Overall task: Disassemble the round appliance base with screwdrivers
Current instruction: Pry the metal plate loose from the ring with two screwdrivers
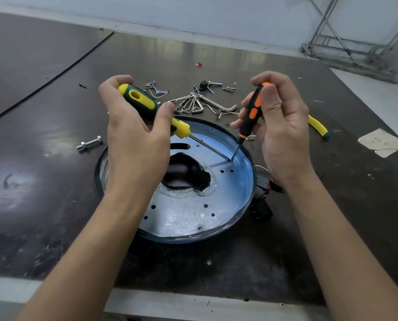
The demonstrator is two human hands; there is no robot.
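The round appliance base (230, 195) lies on the dark table, a blue-tinted metal disc with small holes and a torn central opening edged in clear plastic film. My left hand (133, 144) grips a yellow-and-green screwdriver (147, 105), its shaft slanting down to the right. My right hand (279, 126) grips a black-and-orange screwdriver (251, 114), held nearly upright. Both tips meet at one spot on the disc's right inner part, near the rim.
Behind the base lie a bunch of hex keys (193, 103), loose screws and clips (157, 89), and a small black part (203, 85). A bolt (89, 143) lies left, another yellow tool handle (318, 126) right. Black-and-red parts (262, 193) sit at the disc's right edge.
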